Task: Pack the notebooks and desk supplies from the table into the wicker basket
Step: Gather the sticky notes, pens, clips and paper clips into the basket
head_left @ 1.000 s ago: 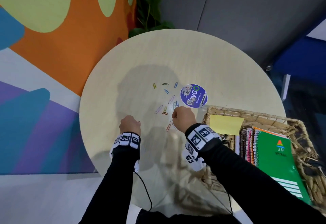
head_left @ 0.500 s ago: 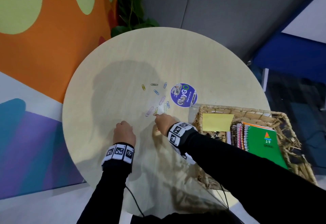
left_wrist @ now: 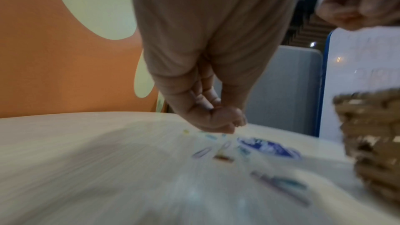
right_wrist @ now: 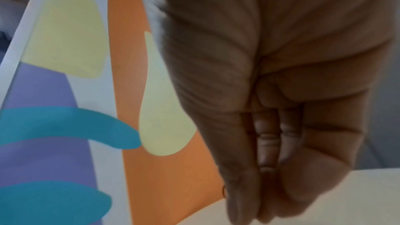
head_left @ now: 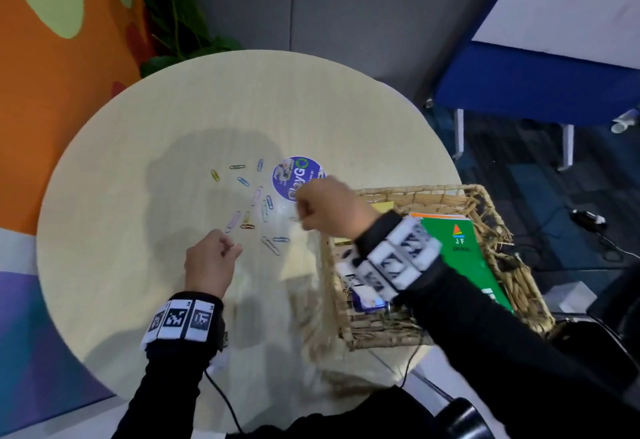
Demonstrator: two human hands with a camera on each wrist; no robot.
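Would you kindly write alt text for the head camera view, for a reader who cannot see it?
Two hands work over a round pale table strewn with coloured paper clips: the left hand pinches near the clips, and the right hand, fingers curled, hangs by the rim of a wicker basket. The basket holds a green spiral notebook.

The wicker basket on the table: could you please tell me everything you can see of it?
The wicker basket is rectangular, woven of tan straw-like strands, frayed along its right rim. It sits upright at the right edge of the round table, partly overhanging it. Inside are a green spiral notebook and a yellow pad; other contents are hidden. The right hand hovers over its near-left corner, and the forearm crosses above it.
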